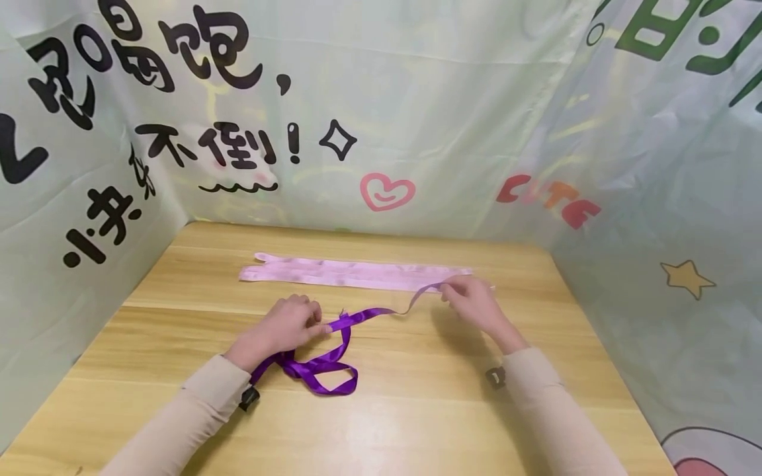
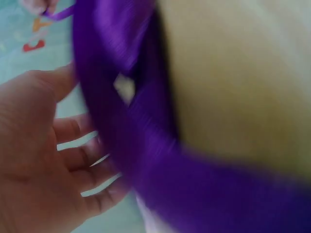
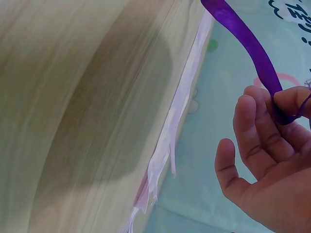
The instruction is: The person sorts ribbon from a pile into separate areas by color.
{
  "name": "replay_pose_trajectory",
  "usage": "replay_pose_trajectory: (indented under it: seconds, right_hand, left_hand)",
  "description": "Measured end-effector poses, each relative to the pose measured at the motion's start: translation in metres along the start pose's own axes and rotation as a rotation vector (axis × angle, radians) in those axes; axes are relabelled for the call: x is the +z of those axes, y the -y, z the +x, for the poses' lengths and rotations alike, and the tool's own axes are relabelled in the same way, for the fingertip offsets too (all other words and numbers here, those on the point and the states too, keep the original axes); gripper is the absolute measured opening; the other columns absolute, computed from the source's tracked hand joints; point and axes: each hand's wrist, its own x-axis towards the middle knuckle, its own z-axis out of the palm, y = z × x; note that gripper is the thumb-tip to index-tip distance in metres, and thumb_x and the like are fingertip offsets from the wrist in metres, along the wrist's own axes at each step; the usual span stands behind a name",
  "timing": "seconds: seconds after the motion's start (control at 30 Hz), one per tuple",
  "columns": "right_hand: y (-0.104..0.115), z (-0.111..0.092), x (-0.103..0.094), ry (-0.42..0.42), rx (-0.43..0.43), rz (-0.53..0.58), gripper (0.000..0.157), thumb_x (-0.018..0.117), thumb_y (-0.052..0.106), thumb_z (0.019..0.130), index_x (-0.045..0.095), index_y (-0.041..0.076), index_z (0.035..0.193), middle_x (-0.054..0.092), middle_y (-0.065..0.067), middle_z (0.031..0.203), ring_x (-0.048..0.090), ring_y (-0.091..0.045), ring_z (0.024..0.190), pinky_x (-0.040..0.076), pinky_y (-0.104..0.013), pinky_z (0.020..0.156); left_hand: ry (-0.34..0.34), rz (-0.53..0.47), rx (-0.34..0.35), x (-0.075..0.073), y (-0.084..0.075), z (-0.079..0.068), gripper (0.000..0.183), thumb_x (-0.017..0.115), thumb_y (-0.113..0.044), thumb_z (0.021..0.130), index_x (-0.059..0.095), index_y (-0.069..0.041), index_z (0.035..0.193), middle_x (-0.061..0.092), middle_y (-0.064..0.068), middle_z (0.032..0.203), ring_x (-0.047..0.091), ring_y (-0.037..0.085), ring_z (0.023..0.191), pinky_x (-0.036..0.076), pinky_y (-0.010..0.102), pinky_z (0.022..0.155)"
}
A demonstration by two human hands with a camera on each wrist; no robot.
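Observation:
A long purple satin ribbon runs between the two hands, its middle lying in loose loops on the table. My left hand pinches it near a frayed end, thumb on the band. In the left wrist view the ribbon is close to the camera and blurred, hiding the fingertips of the left hand. To the right, my right hand lifts another stretch above the table. The right wrist view shows the thumb and forefinger of the right hand pinching the ribbon, the other fingers loosely bent.
Pale pink ribbon strips lie flat side by side across the back of the wooden table, partly behind the right hand. Printed cloth walls enclose the table at the back and both sides.

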Motion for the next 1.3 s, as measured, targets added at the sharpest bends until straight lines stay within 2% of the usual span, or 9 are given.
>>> replay_pose_trajectory:
  seconds: [0.17,0.3,0.53,0.7,0.8,0.87,0.97,1.1,1.3]
  right_hand:
    - [-0.001,0.001,0.003,0.016,0.002,-0.013,0.023,0.062,0.016,0.104,0.075,0.002,0.117,0.074,-0.018,0.095,0.057,-0.015,0.056,0.051,-0.029,0.052]
    - [-0.006,0.001,0.001,0.011,0.014,-0.031,0.026,0.06,0.018,0.105,0.074,0.002,0.12,0.074,-0.016,0.096,0.062,-0.02,0.063,0.054,-0.03,0.056]
    - [-0.012,0.005,-0.011,0.014,0.011,-0.067,0.03,0.062,0.023,0.105,0.074,0.0,0.122,0.077,-0.016,0.099,0.072,-0.026,0.079,0.058,-0.033,0.065]
    - [-0.013,0.006,-0.013,0.065,0.052,-0.08,0.029,0.066,0.027,0.104,0.078,0.002,0.112,0.078,-0.014,0.097,0.074,-0.03,0.085,0.058,-0.035,0.073]
    - [-0.014,0.007,-0.012,0.082,0.081,-0.097,0.03,0.065,0.027,0.104,0.078,0.001,0.109,0.078,-0.015,0.096,0.074,-0.029,0.086,0.057,-0.035,0.076]
    - [-0.014,0.009,-0.01,0.091,0.085,-0.109,0.029,0.064,0.025,0.105,0.078,0.0,0.109,0.077,-0.017,0.095,0.072,-0.026,0.084,0.056,-0.035,0.076]
    - [-0.013,0.011,-0.006,0.111,0.083,-0.12,0.028,0.063,0.022,0.104,0.077,-0.002,0.103,0.074,-0.016,0.084,0.064,-0.02,0.073,0.051,-0.033,0.071]
    - [-0.011,0.011,0.001,0.146,0.068,-0.145,0.028,0.064,0.021,0.102,0.069,0.002,0.083,0.059,-0.004,0.065,0.047,-0.013,0.059,0.042,-0.029,0.059]
    - [-0.014,0.009,0.008,0.162,0.054,-0.135,0.037,0.065,0.017,0.098,0.052,0.013,0.064,0.047,0.006,0.056,0.039,-0.01,0.052,0.038,-0.025,0.052]
  left_hand:
    - [0.035,-0.004,0.033,0.011,-0.006,0.002,0.02,0.079,-0.022,0.092,0.064,-0.016,0.079,0.054,-0.004,0.078,0.047,0.016,0.076,0.043,0.035,0.071]
    - [0.023,-0.14,-0.002,0.0,-0.001,0.003,0.016,0.075,-0.015,0.093,0.066,-0.016,0.08,0.058,-0.006,0.075,0.051,0.012,0.07,0.046,0.029,0.067]
    - [-0.111,-0.321,-0.041,-0.04,0.036,0.001,0.008,0.074,-0.013,0.098,0.076,-0.01,0.091,0.072,0.0,0.077,0.059,0.007,0.07,0.05,0.027,0.069]
    - [-0.084,-0.418,-0.097,-0.059,0.061,-0.003,0.013,0.071,-0.016,0.102,0.078,-0.007,0.097,0.077,0.011,0.086,0.07,0.023,0.079,0.052,0.027,0.068]
    - [-0.067,-0.465,-0.125,-0.061,0.072,-0.003,0.019,0.068,-0.018,0.104,0.076,-0.001,0.098,0.075,0.016,0.087,0.07,0.031,0.082,0.052,0.028,0.066]
    - [-0.069,-0.48,-0.147,-0.059,0.079,-0.001,0.021,0.066,-0.017,0.105,0.075,0.002,0.098,0.074,0.018,0.085,0.07,0.029,0.08,0.05,0.027,0.065]
    - [-0.074,-0.464,-0.179,-0.054,0.087,0.0,0.022,0.066,-0.015,0.104,0.073,0.003,0.094,0.072,0.013,0.078,0.063,0.018,0.069,0.047,0.026,0.063]
    - [-0.059,-0.387,-0.218,-0.047,0.089,0.0,0.02,0.065,-0.015,0.099,0.075,0.0,0.091,0.07,0.003,0.073,0.052,0.01,0.062,0.044,0.028,0.064]
    - [-0.079,-0.289,-0.232,-0.038,0.086,0.003,0.017,0.065,-0.013,0.093,0.079,-0.003,0.09,0.073,0.002,0.074,0.056,0.011,0.064,0.048,0.032,0.069]
